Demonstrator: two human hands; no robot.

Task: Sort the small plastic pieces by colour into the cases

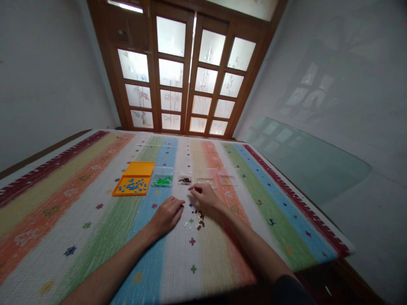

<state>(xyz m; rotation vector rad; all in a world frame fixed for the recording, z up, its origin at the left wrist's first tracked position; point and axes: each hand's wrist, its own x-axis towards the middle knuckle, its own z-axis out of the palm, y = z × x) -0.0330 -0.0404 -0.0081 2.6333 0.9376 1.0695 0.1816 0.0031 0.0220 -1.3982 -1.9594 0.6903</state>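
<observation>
My right hand [205, 197] is just above the cloth, thumb and fingertips pinched together beside a small clear box of dark brown pieces [185, 181]. Whatever may be between those fingertips is too small to make out. Resting on the blue and white stripes, my left hand [168, 214] has its fingers laid loosely on the cloth, holding nothing. Between and below the hands lies a loose scatter of small brown pieces [200, 224] and cream pieces [186, 224]. A clear box [210, 184] stands right behind my right hand, partly hidden by it.
To the left, an open orange case [139, 169] holds small blue pieces [133, 184]. Next to it is a clear box of green pieces [163, 181]. A clear box with yellow pieces [227, 181] stands at the right end. A striped cloth [95, 237] covers the table.
</observation>
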